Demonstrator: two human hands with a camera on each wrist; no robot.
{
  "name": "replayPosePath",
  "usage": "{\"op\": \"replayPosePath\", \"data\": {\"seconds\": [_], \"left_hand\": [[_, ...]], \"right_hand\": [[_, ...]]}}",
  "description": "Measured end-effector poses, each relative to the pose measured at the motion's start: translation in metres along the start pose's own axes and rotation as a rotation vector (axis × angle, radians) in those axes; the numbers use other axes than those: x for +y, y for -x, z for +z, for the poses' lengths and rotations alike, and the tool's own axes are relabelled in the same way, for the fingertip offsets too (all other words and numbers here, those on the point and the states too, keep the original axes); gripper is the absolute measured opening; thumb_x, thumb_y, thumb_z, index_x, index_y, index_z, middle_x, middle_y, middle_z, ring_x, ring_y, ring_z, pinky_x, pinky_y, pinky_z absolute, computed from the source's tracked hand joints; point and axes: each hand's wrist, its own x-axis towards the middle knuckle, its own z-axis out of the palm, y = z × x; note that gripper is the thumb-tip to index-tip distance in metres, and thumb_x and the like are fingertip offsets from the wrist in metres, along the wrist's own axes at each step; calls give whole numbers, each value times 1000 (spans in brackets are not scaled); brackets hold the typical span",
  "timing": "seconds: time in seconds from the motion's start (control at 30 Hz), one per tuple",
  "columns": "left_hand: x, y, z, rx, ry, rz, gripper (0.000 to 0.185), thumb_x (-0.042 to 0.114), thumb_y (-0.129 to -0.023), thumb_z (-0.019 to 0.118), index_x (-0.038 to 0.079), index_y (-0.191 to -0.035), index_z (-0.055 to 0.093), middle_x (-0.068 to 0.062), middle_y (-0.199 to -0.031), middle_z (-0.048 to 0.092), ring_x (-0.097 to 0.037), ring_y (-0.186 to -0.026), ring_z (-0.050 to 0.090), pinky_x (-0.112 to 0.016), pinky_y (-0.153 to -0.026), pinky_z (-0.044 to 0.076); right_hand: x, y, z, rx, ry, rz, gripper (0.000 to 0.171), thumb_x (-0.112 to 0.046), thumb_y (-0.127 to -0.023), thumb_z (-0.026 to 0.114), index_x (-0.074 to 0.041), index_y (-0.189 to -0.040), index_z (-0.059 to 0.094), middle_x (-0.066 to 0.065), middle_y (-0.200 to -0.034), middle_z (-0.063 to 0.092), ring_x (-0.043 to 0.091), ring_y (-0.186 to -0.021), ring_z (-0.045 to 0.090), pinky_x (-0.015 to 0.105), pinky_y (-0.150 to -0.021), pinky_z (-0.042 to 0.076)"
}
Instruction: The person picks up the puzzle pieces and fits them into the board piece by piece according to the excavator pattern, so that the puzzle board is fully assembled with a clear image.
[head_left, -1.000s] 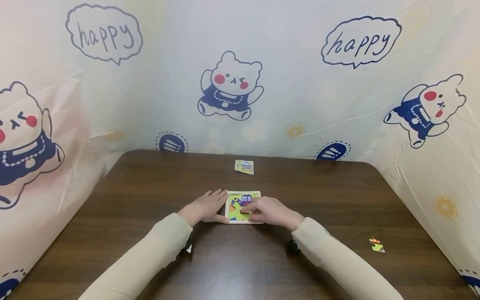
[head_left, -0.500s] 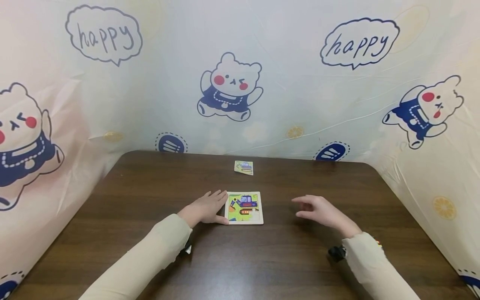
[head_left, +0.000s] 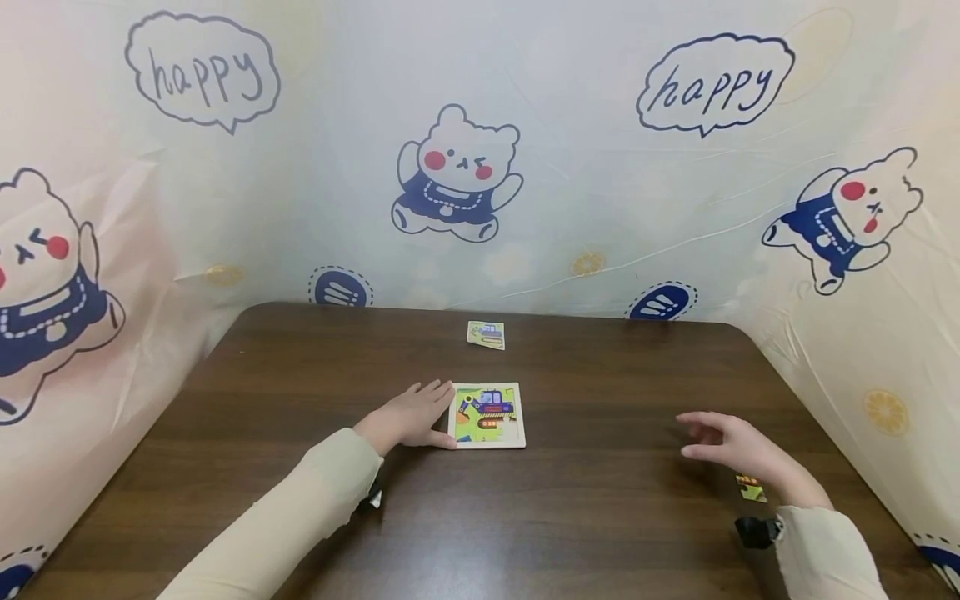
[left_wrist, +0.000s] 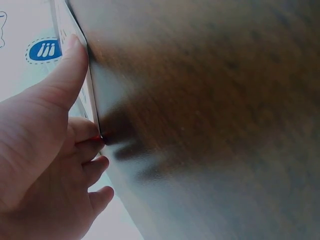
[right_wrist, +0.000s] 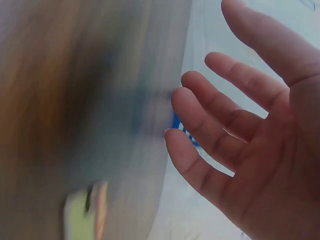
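Observation:
A square jigsaw puzzle (head_left: 487, 403) in a white frame lies mid-table, with a purple excavator on a green ground. At its lower right shows a pale bare patch. My left hand (head_left: 408, 417) rests at the frame's left edge, fingers stretched out. In the left wrist view its thumb (left_wrist: 75, 62) lies along the edge. My right hand (head_left: 731, 446) is off to the right, holding nothing, its fingers loosely bent. Near its wrist a loose puzzle piece (head_left: 752, 489), green with orange, lies on the table, and this puzzle piece (right_wrist: 81, 217) appears blurred in the right wrist view.
A small picture card (head_left: 486, 335) with a similar excavator lies behind the puzzle. The dark wooden table (head_left: 585, 358) ends at a patterned cloth backdrop (head_left: 570, 183), which also closes off both sides.
My right hand has let go of the puzzle's right side and swept rightward to the area of the loose piece, uncovering the pale patch. The left hand has stayed at the frame.

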Motion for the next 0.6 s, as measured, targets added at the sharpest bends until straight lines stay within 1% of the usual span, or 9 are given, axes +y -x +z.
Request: {"op": "replayPosePath", "data": {"seconds": [0.23,0.33,0.47,0.6], "left_hand": [[0,1,0,0,9,-1,88,54,-84,57,-1,-144,24,-14,-149,21,-29,-137,15,-46,-108,14],[0,1,-1,-7,11,0,87,54,-84,56,-1,-144,23,-14,-149,21,-29,-137,15,-46,-108,13],[1,1,-1,-10,5,4,87,54,-85,56,-1,-144,23,-14,-149,21,-29,-137,15,-46,-108,14],[1,1,-2,-6,5,3,87,54,-84,57,-1,-144,24,-14,-149,22,-30,-136,15,-46,-108,14]], "right_hand": [[30,32,-9,-22,-69,62,41,-17,-84,68,7,-115,56,10,-93,55,8,-74,49,26,-58,45],[42,46,-10,-44,-104,62,36,-13,-85,66,9,-111,54,9,-91,52,7,-70,50,26,-57,45],[56,59,-9,-70,-142,14,29,-8,-84,66,7,-104,52,7,-86,48,7,-65,47,26,-54,41],[68,66,-6,-68,-154,-97,26,-1,-80,68,2,-97,48,3,-80,45,6,-61,43,25,-51,36]]}}
